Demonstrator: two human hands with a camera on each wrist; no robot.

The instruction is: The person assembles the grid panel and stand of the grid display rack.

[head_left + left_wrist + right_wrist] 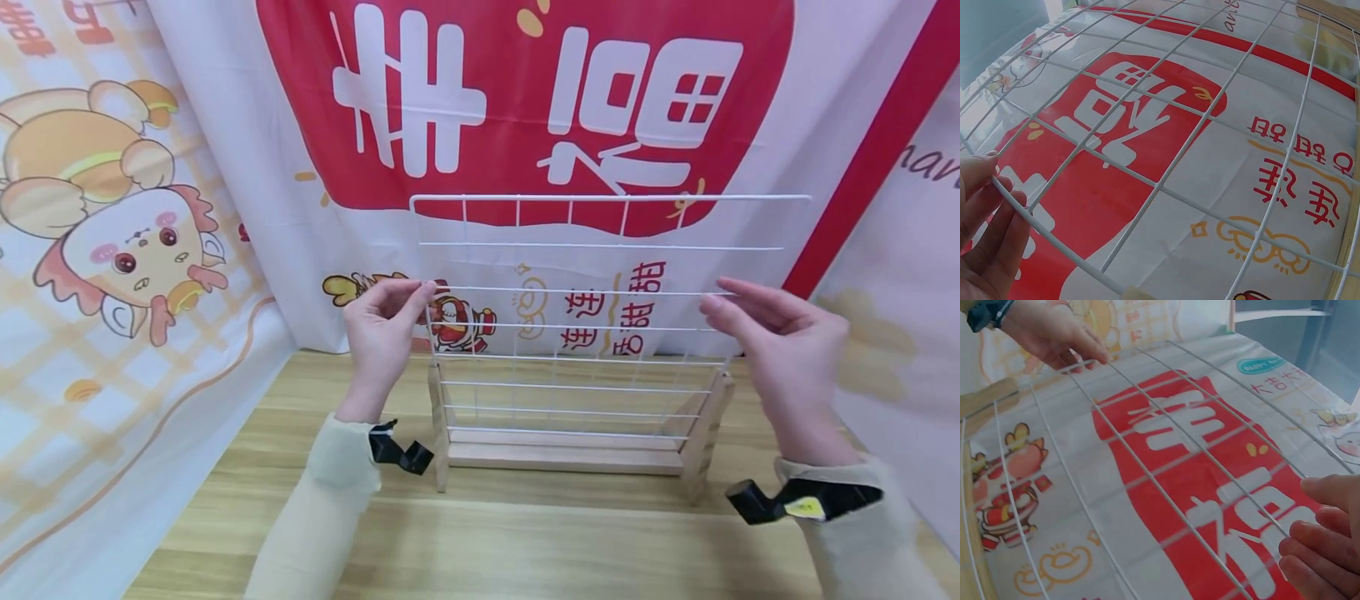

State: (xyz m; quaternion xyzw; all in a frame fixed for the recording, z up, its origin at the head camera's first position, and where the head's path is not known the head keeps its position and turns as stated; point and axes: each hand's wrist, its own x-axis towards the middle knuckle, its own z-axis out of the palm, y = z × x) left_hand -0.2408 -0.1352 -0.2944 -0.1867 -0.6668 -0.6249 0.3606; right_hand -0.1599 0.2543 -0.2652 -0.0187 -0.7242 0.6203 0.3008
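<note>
A white wire grid panel [611, 198] stands upright, its lower end between the two side posts of a wooden stand [562, 459]. My left hand [382, 333] pinches the panel's left edge wire; in the left wrist view its thumb [982, 164] and fingers lie on either side of that outer wire. On the opposite side, my right hand [798, 358] grips the panel near its right edge. The right wrist view shows wires running in between the thumb [1332, 487] and the curled fingers of that hand, which hide part of the edge.
The stand rests on a wood-grain tabletop [555, 542]. Behind it hangs a white cloth [390, 242] with a large red printed patch, and another printed cloth [247, 250] closes off the left side. Black camera straps [847, 498] sit around the wrists.
</note>
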